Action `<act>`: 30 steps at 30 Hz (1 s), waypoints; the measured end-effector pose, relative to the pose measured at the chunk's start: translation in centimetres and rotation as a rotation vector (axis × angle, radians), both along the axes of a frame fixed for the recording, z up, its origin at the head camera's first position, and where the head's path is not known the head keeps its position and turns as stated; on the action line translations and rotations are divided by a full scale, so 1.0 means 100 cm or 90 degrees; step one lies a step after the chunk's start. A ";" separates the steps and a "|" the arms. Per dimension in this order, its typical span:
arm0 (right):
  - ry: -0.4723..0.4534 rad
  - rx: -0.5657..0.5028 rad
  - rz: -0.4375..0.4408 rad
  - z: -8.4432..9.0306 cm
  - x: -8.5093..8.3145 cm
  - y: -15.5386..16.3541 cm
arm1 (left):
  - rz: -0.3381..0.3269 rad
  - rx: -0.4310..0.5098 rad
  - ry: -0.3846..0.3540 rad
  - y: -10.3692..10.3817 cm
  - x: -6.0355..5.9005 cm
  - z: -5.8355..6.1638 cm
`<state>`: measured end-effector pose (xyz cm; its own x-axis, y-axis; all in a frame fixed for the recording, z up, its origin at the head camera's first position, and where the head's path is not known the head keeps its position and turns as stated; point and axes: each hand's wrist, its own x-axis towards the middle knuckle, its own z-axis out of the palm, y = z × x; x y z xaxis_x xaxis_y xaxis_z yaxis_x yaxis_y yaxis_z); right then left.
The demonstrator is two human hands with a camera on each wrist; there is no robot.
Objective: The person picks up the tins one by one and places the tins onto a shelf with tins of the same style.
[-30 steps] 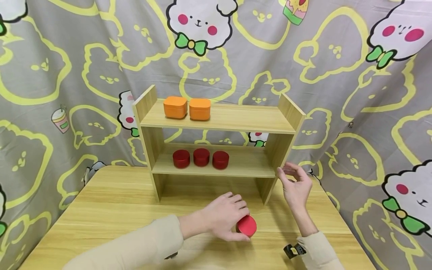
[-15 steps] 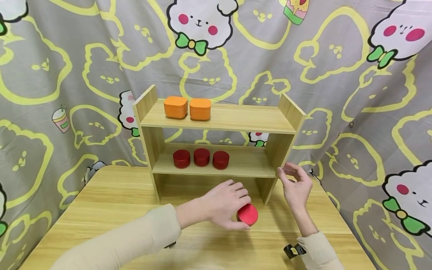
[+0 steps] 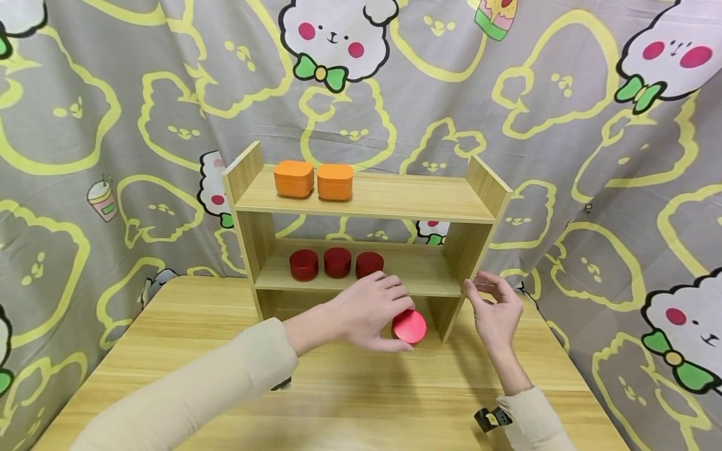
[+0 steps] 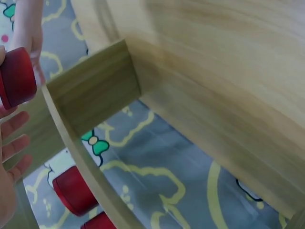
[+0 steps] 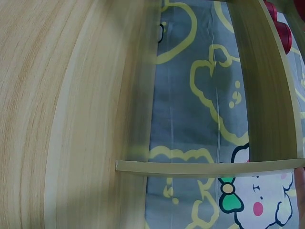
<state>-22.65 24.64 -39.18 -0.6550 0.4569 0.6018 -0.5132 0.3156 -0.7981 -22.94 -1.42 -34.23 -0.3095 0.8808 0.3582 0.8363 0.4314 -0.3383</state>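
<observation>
A wooden table [image 3: 169, 351] carries a small wooden shelf unit [image 3: 479, 181], which stands at the far edge of the table, against the patterned curtain. The shelf unit has two boards. On its top board, near the left end, two orange boxes [image 3: 313, 180] sit side by side, touching each other. On the middle board, also toward the left end, three dark red round tins [image 3: 336, 263] stand in a row, close together. The right half of both boards carries nothing else.
</observation>
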 end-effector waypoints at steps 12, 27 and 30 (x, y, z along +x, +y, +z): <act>-0.016 -0.005 -0.011 -0.017 -0.014 0.010 | 0.032 0.084 -0.018 -0.011 -0.018 0.019; -0.006 -0.003 -0.002 -0.021 -0.017 0.015 | 0.089 0.127 -0.037 -0.007 -0.046 0.019; -0.002 0.001 0.002 -0.020 -0.016 0.014 | 0.107 0.127 -0.046 -0.006 -0.052 0.016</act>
<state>-24.24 26.06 -41.13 -0.6579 0.4547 0.6004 -0.5117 0.3150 -0.7993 -28.11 -1.99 -32.61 -0.4758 0.7294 0.4916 0.7665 0.6180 -0.1750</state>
